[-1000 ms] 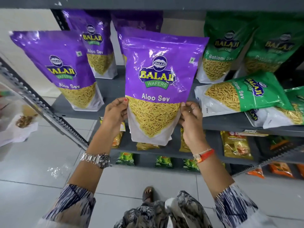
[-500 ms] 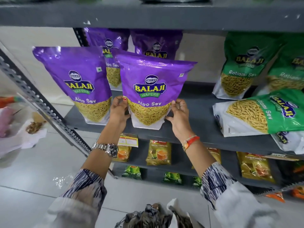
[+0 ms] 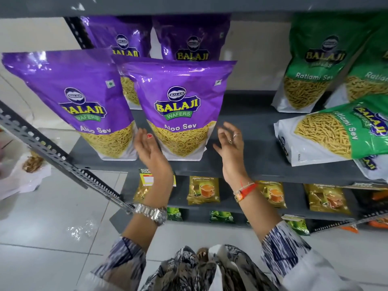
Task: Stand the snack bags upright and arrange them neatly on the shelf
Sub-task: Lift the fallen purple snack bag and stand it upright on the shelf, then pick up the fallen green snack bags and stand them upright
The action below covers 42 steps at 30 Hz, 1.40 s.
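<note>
A purple Aloo Sev bag [image 3: 178, 106] stands upright on the grey shelf [image 3: 247, 152], beside another upright purple bag [image 3: 77, 101] at its left. Two more purple bags [image 3: 189, 38] stand behind them. My left hand [image 3: 149, 150] is open at the bag's lower left corner, fingers just off it. A little right of the bag, my right hand [image 3: 231, 143] hovers open and apart from it. On the right, a green Ratlami Sev bag [image 3: 331, 133] lies on its side over another flat bag [image 3: 371, 166]. Behind these stand two upright green bags [image 3: 315, 66].
A slotted metal upright [image 3: 52, 154] slants across the left. The shelf above [image 3: 189, 7] overhangs the bags. Lower shelves hold tea packets [image 3: 203, 190] and small green packets [image 3: 220, 216]. Bare shelf lies between the purple and green bags. A white tiled floor is below.
The purple bag went from held in the air to standing on the shelf. Both hands have let go of it and drawn slightly away.
</note>
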Motion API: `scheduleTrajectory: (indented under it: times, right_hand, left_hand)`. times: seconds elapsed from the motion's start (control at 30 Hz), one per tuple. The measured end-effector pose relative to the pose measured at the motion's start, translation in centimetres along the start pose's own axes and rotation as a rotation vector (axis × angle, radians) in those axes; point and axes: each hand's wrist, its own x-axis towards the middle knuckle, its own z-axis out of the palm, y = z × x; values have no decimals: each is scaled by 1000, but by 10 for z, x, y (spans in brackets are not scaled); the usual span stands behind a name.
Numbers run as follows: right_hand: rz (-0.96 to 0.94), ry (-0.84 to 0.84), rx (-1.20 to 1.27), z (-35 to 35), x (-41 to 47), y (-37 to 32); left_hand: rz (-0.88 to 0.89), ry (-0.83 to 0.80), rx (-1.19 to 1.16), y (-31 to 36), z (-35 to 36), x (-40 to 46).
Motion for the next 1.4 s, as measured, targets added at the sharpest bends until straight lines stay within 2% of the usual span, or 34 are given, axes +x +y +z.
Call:
scheduleTrajectory:
  times: [0.07, 0.13, 0.2, 0.37, 0.43, 0.5, 0.6, 0.67, 0.77, 0.9, 1.0, 1.1, 1.27, 1.4]
  right_hand:
    - [-42, 94, 38, -18, -6, -3]
    - [-81, 227, 112, -42, -10, -10]
    - [-115, 379, 174, -69, -10, -19]
    - [-196, 739, 215, -141, -2, -40]
    - [-193, 838, 220, -168, 4, -45]
    - [-159, 892, 219, -193, 9, -50]
    - [31, 872, 236, -218, 19, -50]
    - [122, 772, 240, -231, 23, -50]
    - [134, 726, 231, -243, 23, -51]
    - [103, 632, 252, -246, 18, -55]
    - [154, 574, 268, -254, 21, -61]
    - [194, 529, 192, -263, 21, -59]
    - [175, 500, 245, -278, 17, -57]
    - [90, 529, 139, -294, 9, -70]
  left_hand:
    - [174, 110, 16, -4, 6, -23]
    - [258, 120, 46, -11, 15, -47]
    - [237, -11, 76, -20, 28, -72]
    - [101, -466, 89, -35, 88, -119]
    - [39, -601, 42, -36, 126, -129]
    - [23, -750, 90, -42, 171, -134]
    - [87, -908, 350, -51, 235, -138]
    - [99, -980, 578, -59, 273, -140]
    - [56, -1187, 915, -79, 316, -134]
    - [-80, -1349, 1055, -97, 340, -120]
    - [-135, -1376, 1086, -84, 340, -123]
    - [-126, -1284, 1022, -84, 332, -125]
    - [-324, -1105, 763, -79, 292, -145]
    - [-470, -1046, 670, -76, 261, -147]
